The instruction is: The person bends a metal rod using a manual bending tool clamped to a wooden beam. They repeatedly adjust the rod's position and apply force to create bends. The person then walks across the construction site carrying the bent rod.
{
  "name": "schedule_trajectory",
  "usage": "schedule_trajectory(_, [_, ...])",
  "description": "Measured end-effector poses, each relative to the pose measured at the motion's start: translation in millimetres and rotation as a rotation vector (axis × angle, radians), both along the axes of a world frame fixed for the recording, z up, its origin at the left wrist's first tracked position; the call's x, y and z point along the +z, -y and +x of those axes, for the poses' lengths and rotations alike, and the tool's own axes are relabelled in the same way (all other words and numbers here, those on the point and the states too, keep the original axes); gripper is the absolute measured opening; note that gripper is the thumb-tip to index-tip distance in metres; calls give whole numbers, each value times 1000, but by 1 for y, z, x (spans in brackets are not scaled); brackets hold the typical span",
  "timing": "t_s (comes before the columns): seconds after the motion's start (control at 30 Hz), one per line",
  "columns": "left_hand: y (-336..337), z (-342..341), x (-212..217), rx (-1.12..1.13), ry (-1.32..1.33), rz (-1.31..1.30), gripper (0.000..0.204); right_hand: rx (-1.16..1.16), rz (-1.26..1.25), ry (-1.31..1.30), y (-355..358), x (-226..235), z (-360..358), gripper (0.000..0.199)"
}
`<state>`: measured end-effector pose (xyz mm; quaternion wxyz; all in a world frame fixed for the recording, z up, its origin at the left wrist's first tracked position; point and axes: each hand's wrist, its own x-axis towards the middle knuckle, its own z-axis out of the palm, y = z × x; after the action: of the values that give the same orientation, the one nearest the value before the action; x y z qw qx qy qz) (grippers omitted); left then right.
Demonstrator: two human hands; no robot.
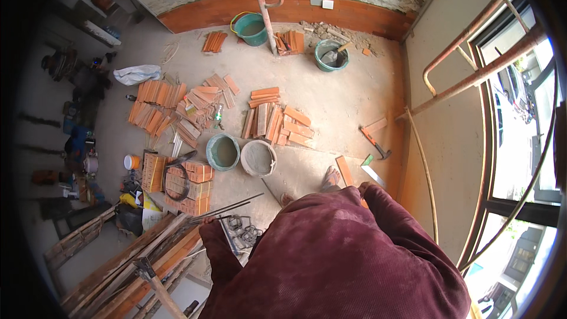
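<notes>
My left hand shows only slightly past its maroon sleeve, close to thin dark rods and coiled wire. Its fingers are too small to read. At the other side, my right hand bends in beside my body, its fingers mostly hidden by the sleeve. Just left of it is a terracotta strip tile; whether the hand touches it cannot be told. Farther right, a hammer with an orange-and-black handle lies near a green-handled trowel or scraper.
Mortar fills a green bucket and a pale one. Several tile piles cover the floor, with strapped tile stacks at left. Planks lie lower left. Rusty scaffold tubes stand at right; more buckets sit by the far wall.
</notes>
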<state>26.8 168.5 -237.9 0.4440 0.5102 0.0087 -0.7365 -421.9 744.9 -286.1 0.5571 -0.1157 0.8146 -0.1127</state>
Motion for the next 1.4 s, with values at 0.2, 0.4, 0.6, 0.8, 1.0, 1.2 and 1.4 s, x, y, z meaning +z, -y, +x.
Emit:
schedule_trajectory(0.2, [-19, -15, 16, -164, -224, 101, 28, -88, -157, -261, -2, -16, -135, 29])
schedule_trajectory(0.4, [-24, -64, 34, -708, 612, -43, 19, -237, -192, -233, 29, 2, -169, 28])
schedule_trajectory(0.6, [-14, -121, 21, -938, 1218, -207, 27, -242, -211, 75, 64, 42, -128, 28])
schedule_trajectory(0.8, [10, -225, -27, -1026, 886, -470, 19, -41, -313, 176, 120, 18, -158, 37])
schedule_trajectory(1.0, [-30, -322, -20, -1480, 997, -840, 22, 305, -714, -693, 138, 6, -209, 43])
schedule_trajectory(1.2, [-58, -311, -86, -1406, 929, -553, 23, -158, -649, -104, 160, -51, -276, 45])
schedule_trajectory(1.4, [-67, -227, -149, -2475, 1464, -1160, 23, -7, 5, -32, 143, -11, -340, 37])
